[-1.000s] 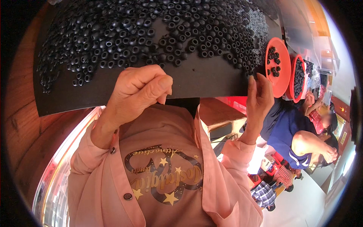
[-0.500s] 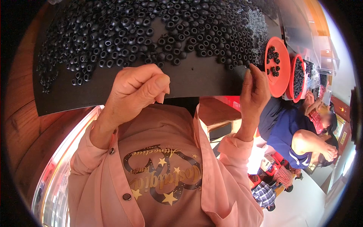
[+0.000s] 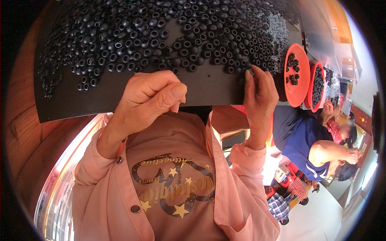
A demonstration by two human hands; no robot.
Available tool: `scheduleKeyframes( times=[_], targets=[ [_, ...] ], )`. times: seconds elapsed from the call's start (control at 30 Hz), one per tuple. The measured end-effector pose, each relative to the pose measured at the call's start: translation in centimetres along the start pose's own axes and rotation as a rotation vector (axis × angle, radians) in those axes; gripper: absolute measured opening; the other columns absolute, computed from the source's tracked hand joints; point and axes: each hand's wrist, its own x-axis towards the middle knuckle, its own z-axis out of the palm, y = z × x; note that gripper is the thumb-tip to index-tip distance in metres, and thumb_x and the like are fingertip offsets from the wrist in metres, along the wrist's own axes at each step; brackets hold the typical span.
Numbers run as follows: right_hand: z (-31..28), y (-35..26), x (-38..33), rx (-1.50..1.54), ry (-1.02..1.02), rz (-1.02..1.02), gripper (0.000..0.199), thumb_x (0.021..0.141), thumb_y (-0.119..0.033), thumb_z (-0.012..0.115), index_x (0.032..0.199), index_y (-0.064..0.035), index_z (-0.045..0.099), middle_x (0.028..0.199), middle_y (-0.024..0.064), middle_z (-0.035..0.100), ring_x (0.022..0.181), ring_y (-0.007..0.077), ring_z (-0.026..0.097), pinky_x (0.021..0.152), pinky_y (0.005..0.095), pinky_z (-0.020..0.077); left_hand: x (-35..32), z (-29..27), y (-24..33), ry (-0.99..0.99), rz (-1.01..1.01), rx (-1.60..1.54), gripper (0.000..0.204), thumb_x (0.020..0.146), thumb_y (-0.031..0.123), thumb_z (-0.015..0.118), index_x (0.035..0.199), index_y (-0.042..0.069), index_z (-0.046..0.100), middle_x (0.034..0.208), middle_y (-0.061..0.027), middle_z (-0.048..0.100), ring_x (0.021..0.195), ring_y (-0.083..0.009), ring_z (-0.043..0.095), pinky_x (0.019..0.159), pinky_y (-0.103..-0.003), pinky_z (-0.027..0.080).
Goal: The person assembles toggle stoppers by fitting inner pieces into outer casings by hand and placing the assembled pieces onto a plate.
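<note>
Right hand [image 3: 261, 92] has shifted left since the earlier frame, away from the red dish [image 3: 296, 94] and along the near edge of the black ring-shaped pieces [image 3: 128, 42]; left hand [image 3: 155, 94] roughly where it was. Right thumb and forefinger tips nearly meet, likely because pieces this small need a fine pinch; cannot tell if one is gripped. Left hand curled into a loose fist, thumb against forefinger, over the near edge of the worktop [image 3: 217, 91]; its inside is hidden, so can't tell what it has. Pieces cover the far part, probably spread out so each can be got at singly. Red dish at right holds a few, presumably set within right-hand reach; second red dish [image 3: 315, 108], just right of it, is fuller.
</note>
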Motion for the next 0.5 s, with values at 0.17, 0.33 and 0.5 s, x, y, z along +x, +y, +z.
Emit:
scheduleKeyframes(
  times=[0.17,0.33,0.5],
  targets=[
    [0.2,-0.9,0.3,0.054,0.016,-0.046,0.015,0.084,-0.004,0.064,0.098,-0.0022,0.061,0.08,0.0149,0.058,0.066,0.0305,0.059,0.058,0.0338,0.0469,0.0,0.1,0.0,0.008,0.01,0.01,0.025,0.095,0.018,0.055,0.079,-0.001,0.06,0.063,-0.0011,0.056,0.057,-0.006,0.052,0.051,-0.021,0.041],
    [-0.9,-0.3,-1.1,0.055,0.055,-0.073,0.015,0.08,-0.001,0.066,0.095,-0.0017,0.063,0.072,0.0136,0.054,0.058,0.0261,0.055,0.051,0.0315,0.0428,0.0,0.0,-0.7,-0.005,0.081,0.036,0.032,0.098,0.024,0.051,0.078,-0.001,0.058,0.065,-0.0038,0.057,0.045,-0.0027,0.038,0.04,-0.019,0.027],
    [-1.2,-0.2,-2.1,0.114,0.026,-0.041,0.02,0.077,-0.002,0.07,0.096,-0.0016,0.063,0.071,0.0128,0.054,0.056,0.0255,0.055,0.049,0.0309,0.0422,0.0,-0.1,0.1,-0.006,0.003,0.022,0.026,0.095,0.019,0.056,0.078,0.0,0.06,0.062,-0.0008,0.056,0.056,-0.0062,0.052,0.051,-0.021,0.041]
  ],
)
